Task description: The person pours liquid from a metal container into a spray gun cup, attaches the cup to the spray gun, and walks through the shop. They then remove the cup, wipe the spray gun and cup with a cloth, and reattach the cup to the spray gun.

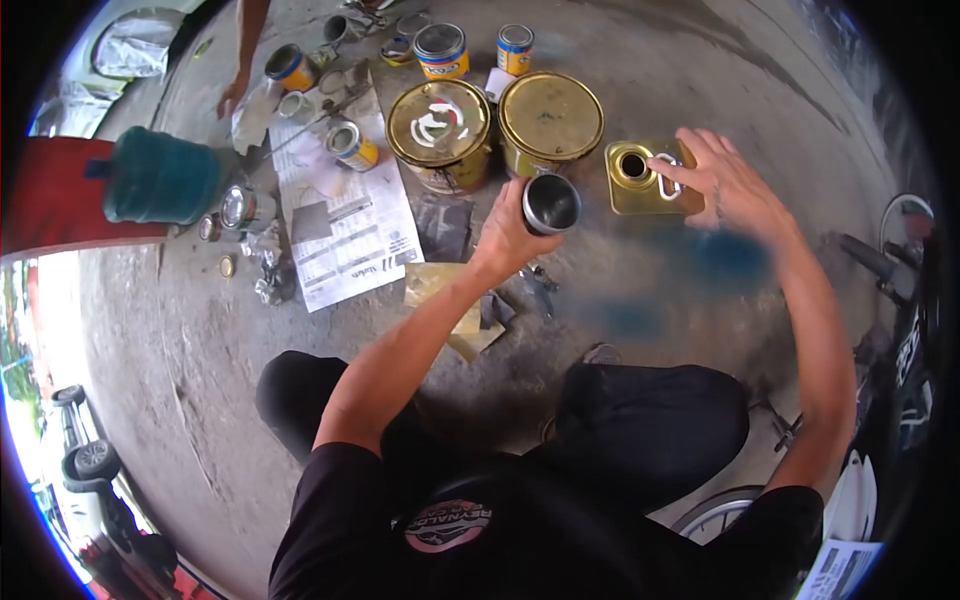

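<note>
My left hand point(503, 238) is wrapped around a dark metal cup point(552, 205), whose open mouth tilts toward me. A gold rectangular solvent tin point(624, 202) stands on the floor to the right, with its round spout uncovered and a white handle on top. Over the right part of this tin lies my right hand point(722, 182), fingers spread, with fingertips right at the handle and close to the spout. Just beyond the cup are two large gold-lidded pails point(551, 115), point(437, 122).
Newspaper point(340, 245) on the concrete floor bears an open paint can point(350, 147). More paint cans point(441, 52) stand behind the pails. Sandpaper sheets point(438, 285) lie before me. A blue water jug point(165, 175) is at left; another person's hand point(232, 95) hangs near the newspaper.
</note>
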Motion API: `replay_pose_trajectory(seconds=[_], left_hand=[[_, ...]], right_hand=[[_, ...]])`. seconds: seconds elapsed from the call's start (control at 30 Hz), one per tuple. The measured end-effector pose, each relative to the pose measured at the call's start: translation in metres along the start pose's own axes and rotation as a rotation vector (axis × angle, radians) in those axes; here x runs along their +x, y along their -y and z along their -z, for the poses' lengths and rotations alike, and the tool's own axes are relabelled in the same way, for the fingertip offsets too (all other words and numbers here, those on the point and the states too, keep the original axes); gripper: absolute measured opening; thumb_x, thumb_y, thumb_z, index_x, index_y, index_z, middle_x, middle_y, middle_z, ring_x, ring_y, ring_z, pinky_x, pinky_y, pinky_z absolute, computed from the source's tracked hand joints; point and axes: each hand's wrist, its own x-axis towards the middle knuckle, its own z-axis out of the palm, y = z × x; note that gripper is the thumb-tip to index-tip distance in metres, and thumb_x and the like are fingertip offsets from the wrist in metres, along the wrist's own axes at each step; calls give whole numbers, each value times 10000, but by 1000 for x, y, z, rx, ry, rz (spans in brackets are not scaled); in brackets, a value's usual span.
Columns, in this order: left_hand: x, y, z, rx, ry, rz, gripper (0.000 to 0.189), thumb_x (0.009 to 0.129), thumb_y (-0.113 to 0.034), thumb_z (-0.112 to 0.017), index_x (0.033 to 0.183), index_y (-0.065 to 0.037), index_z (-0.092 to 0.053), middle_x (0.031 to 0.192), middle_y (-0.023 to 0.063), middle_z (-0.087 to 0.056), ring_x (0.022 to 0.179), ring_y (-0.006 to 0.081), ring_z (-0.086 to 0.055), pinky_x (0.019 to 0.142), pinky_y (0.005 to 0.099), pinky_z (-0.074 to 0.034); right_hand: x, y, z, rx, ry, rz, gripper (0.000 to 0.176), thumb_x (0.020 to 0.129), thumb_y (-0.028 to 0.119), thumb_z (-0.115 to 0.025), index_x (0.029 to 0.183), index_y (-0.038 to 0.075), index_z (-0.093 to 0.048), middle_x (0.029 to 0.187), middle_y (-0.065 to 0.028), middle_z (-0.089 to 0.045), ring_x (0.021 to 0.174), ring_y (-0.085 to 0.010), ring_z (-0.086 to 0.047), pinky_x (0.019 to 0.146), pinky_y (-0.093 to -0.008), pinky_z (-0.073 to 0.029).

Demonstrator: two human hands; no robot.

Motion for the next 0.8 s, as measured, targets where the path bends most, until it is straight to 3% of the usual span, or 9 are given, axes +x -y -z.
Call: replay_pose_trajectory(seconds=[0.13, 0.43, 0.5, 0.8], left_hand=[[-2, -1, -1, 9, 23, 25, 910, 723, -236, -933, 1462, 0, -457, 1361, 223, -600, 1310, 370, -600, 1117, 443, -479], [-8, -1, -8, 103, 124, 81, 909, 703, -212, -906, 1492, -96, -470, 1367, 184, -590, 1338, 425, -544, 1115, 501, -480], [-8, 5, -12, 81, 68, -6, 882, 649, -212, -919, 1419, -89, -506, 1327, 196, -599, 1242, 445, -584, 1079, 536, -484], [-11, 9, -16, 131, 79, -27, 855, 655, -196, -911, 1409, -114, -516, 1322, 162, -587, 1245, 417, -579, 1046, 545, -488]], right_hand=[[5, 17, 13, -134, 33, 122, 920, 652, 144, -932, 1502, 334, -637, 1498, -160, -518, 1384, -343, -499, 1205, -454, -419], [26, 61, 33, -392, 223, 315, 766, 683, 162, -896, 1419, 290, -722, 1247, -123, -615, 1218, -300, -563, 1031, -407, -458], [28, 60, 23, -431, 140, 407, 691, 736, 163, -843, 1405, 298, -733, 1180, -114, -633, 1203, -291, -568, 1009, -398, -454], [38, 97, 34, -504, 324, 361, 490, 815, 200, -770, 1302, 255, -787, 1167, -92, -658, 1205, -280, -576, 1003, -420, -435]])
